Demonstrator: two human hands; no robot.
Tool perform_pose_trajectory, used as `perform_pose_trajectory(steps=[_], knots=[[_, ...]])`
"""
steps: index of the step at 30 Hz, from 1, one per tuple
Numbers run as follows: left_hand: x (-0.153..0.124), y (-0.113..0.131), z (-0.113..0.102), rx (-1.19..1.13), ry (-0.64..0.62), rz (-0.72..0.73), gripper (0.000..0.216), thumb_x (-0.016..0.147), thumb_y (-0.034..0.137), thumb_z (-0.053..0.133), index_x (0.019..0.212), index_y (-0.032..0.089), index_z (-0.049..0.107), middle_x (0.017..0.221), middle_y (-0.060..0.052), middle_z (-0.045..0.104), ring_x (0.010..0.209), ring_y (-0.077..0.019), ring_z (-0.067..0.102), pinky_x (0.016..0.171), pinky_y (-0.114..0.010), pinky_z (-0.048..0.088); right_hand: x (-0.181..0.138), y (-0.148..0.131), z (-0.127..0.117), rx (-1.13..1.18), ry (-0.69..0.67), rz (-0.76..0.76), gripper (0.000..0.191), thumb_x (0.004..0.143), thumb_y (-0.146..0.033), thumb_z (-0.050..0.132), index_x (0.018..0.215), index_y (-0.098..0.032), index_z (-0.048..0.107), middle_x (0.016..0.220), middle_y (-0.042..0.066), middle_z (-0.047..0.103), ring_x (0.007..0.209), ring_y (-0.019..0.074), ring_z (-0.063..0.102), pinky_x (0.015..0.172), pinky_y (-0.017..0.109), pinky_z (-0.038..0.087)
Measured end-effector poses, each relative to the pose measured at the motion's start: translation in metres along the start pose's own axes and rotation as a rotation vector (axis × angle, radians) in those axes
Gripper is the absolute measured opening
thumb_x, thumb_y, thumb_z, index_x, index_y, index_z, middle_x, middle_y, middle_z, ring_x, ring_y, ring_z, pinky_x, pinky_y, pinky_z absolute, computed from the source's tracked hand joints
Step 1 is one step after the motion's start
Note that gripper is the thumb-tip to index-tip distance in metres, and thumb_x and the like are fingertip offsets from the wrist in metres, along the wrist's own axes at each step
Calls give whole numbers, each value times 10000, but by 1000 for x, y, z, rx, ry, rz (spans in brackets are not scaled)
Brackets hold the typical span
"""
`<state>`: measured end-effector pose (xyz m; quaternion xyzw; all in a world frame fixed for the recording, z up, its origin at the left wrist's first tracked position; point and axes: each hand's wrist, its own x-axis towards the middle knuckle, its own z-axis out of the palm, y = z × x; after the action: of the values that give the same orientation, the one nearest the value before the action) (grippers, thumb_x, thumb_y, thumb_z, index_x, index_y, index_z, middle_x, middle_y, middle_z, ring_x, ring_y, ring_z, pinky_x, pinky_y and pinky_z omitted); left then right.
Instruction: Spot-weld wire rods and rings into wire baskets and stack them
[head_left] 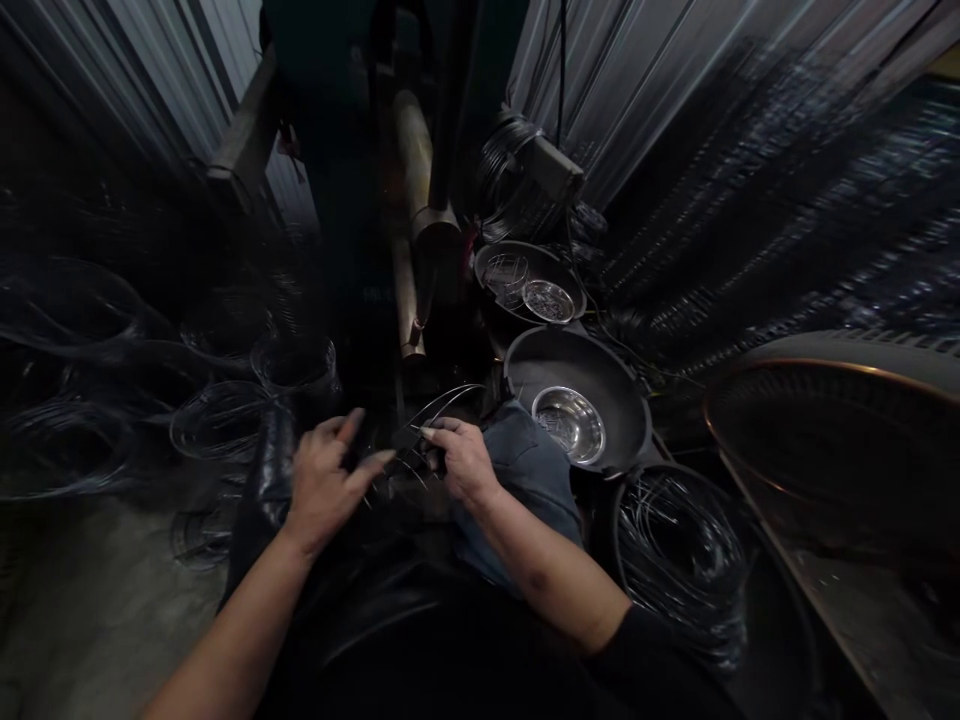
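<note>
Dark room, ridged grey metal wall (622,70) | right hand (465,460) pinches thin, bent, silver metal wires (442,396) between both hands, maybe so they won't slip | left hand (326,475) blurry, can't tell if gripping | wires' long way points forward and right | round, shiny metal bowl (589,425) sits in wide, grey, round pan (540,358), maybe for easy reach

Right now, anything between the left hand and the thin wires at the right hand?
Nothing visible stands between the left hand and the thin wires at the right hand; blur hides whether left touches them.
</note>
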<state>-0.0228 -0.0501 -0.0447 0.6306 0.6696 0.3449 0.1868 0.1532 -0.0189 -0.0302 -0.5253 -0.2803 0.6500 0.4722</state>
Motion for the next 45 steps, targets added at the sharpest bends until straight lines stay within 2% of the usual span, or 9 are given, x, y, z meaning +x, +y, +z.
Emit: perform_pose_trajectory(steps=[3, 6, 10, 15, 19, 24, 30, 38, 45], knots=[[5, 26, 9, 156, -230, 131, 483, 718, 465, 676, 1157, 265, 655, 1149, -81, 616, 1079, -309, 505, 915, -484, 375, -3, 1, -6, -3, -25, 6, 144, 548, -272, 646, 588, -144, 595, 442, -44, 516, 329, 52, 391, 335, 183, 267], [10, 43, 16, 189, -323, 142, 315, 760, 381, 641, 1059, 296, 693, 1038, -58, 648, 1014, -277, 522, 856, -455, 368, -5, 2, -13, 31, -12, 15, 155, 548, -270, 660, 609, -138, 607, 463, -38, 538, 329, 51, 397, 335, 184, 270], [12, 52, 17, 271, -253, 153, 286, 788, 343, 602, 1045, 263, 697, 978, -67, 644, 987, -273, 517, 794, -434, 356, -8, 2, -18, 88, 9, 24, 188, 556, -291, 693, 622, -133, 617, 503, -26, 567, 345, 62, 443, 351, 190, 305], [14, 59, 12, 484, -137, 293, 295, 787, 306, 598, 1052, 210, 687, 955, -75, 635, 968, -297, 505, 791, -474, 349, -10, 1, -16, 188, -48, 53, 222, 563, -288, 737, 683, -118, 661, 547, -6, 605, 412, 78, 507, 402, 195, 353], [20, 66, 8, 552, -69, 397, 322, 805, 287, 575, 1086, 161, 667, 939, -84, 635, 958, -304, 507, 783, -477, 347, -4, -6, -10, 283, -87, 72, 247, 537, -267, 778, 694, -107, 675, 551, -5, 611, 398, 64, 482, 398, 190, 331], [36, 71, 3, 572, -34, 455, 322, 806, 274, 566, 1080, 135, 664, 930, -94, 643, 948, -305, 512, 778, -470, 350, 9, -19, 0, 327, -93, 46, 263, 526, -279, 817, 662, -111, 666, 524, -16, 594, 382, 49, 445, 392, 185, 317], [67, 78, -8, 594, -45, 496, 309, 804, 280, 551, 1046, 134, 674, 963, -103, 645, 964, -317, 501, 765, -461, 354, 26, -35, 12, 337, -105, 22, 274, 487, -267, 828, 660, -120, 675, 526, -25, 602, 369, 42, 441, 379, 176, 315], [106, 90, -22, 585, -133, 428, 280, 796, 308, 553, 1001, 177, 693, 967, -91, 639, 982, -311, 503, 774, -467, 351, 43, -58, 34, 392, -56, -63, 147, 553, -166, 763, 636, -111, 656, 533, -26, 587, 395, 27, 415, 385, 162, 291], [127, 96, -27, 586, -167, 415, 255, 778, 329, 540, 914, 193, 708, 965, -90, 636, 1002, -312, 495, 762, -466, 349, 51, -72, 43, 427, -42, -84, 72, 575, -113, 713, 628, -113, 665, 560, -18, 604, 426, 26, 415, 397, 155, 293]])
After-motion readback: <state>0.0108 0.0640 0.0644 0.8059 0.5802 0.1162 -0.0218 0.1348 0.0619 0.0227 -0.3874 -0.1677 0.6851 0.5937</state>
